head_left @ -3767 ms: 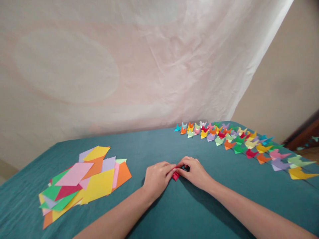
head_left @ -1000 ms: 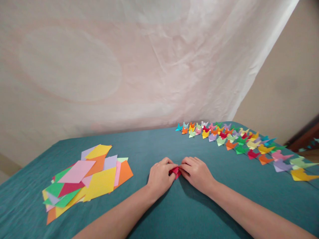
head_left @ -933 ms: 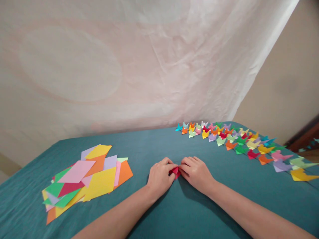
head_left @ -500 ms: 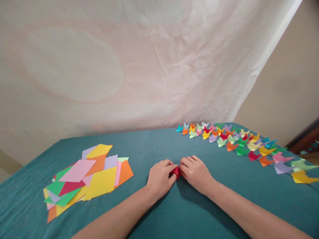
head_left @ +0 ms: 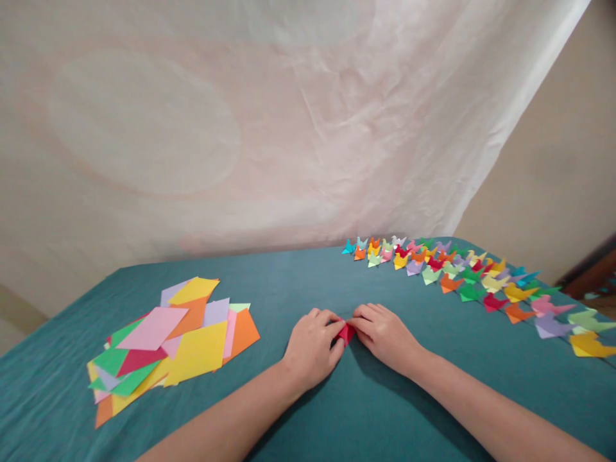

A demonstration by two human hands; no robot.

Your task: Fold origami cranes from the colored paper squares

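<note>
A small folded piece of red paper (head_left: 346,333) is held between my two hands, low over the middle of the table. My left hand (head_left: 314,341) pinches its left side with thumb and fingers. My right hand (head_left: 385,332) grips its upper right edge, fingers bent and pressed together. Much of the paper is hidden behind the fingers, so its full shape cannot be made out.
A loose pile of coloured paper sheets (head_left: 199,346) lies on the left of the green-clothed table (head_left: 289,276). Rows of folded paper birds (head_left: 471,292) stand along the right side. A pale curtain (head_left: 269,141) hangs behind the table.
My right hand has shifted slightly right and its fingers have moved on the red paper, so more of the paper shows. My left hand stays nearly in place.
</note>
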